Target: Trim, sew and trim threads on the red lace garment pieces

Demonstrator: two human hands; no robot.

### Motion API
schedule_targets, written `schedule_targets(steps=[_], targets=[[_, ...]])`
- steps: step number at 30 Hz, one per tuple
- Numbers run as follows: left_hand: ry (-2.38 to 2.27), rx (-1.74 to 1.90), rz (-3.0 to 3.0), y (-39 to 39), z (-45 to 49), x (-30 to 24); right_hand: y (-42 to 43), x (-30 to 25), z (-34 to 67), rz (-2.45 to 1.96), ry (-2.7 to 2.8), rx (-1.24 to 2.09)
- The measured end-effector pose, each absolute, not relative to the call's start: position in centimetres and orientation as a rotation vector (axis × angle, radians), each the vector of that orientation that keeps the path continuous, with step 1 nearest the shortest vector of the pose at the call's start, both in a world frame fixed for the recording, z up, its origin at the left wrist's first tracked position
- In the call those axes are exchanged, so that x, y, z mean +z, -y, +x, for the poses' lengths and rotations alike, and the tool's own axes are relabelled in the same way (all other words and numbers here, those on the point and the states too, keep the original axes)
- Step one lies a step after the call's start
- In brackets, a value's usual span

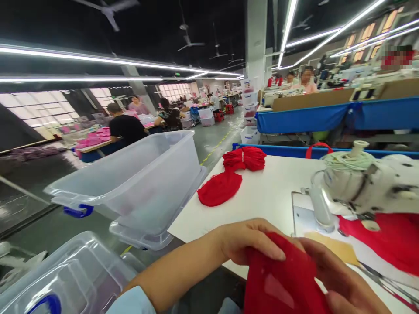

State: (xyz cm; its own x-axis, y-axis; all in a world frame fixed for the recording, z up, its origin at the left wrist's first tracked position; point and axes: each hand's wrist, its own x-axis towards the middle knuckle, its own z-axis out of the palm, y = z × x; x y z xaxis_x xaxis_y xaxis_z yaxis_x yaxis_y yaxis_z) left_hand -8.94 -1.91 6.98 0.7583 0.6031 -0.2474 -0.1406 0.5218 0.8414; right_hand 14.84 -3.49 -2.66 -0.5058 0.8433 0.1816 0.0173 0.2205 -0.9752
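Observation:
A piece of red fabric hangs between my two hands at the front edge of the white table. My left hand pinches its upper left part, with the thumb lying on top. My right hand grips the right side, its fingers partly behind the cloth. To the right stands a white sewing machine with more red fabric lying under and beside its head. Farther back on the table are a tied red bundle and a flat, rounded red piece.
Scissors and a tan piece lie near my right hand. Left of the table stand stacked translucent bins and a lidded one. Several people work at other tables behind.

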Motion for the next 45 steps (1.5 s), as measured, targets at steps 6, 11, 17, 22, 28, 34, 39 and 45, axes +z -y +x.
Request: schedule_targets(steps=[6,11,17,22,28,34,39,45], targets=[[-0.721,0.553,0.967,-1.9,-7.5,4.6,5.1,-1.1,14.4,-1.125,1.248,1.528],[-0.736,0.534,1.032,-3.2,-6.2,3.3,5.2,-2.6,13.3,-1.208,1.099,1.399],[-0.689,0.559,1.004,-3.6,-5.3,3.1,5.2,-2.8,12.6,-1.179,1.029,1.358],[-0.853,0.619,1.228,-4.6,-5.3,2.1,4.5,-2.0,14.7,-1.394,0.958,0.984],[-0.870,0.643,1.320,-5.0,-4.4,1.6,4.6,-2.4,15.8,-1.527,1.026,0.830],[-0.894,0.593,1.296,-5.4,-3.7,1.7,4.6,-2.0,16.0,-1.556,1.133,0.680],[-0.906,0.578,1.299,-5.6,-3.6,1.5,4.4,-2.1,16.2,-1.550,1.178,0.616],[-0.862,0.499,1.087,-5.0,-3.8,1.3,4.2,-2.7,16.1,-1.564,1.212,0.521]])
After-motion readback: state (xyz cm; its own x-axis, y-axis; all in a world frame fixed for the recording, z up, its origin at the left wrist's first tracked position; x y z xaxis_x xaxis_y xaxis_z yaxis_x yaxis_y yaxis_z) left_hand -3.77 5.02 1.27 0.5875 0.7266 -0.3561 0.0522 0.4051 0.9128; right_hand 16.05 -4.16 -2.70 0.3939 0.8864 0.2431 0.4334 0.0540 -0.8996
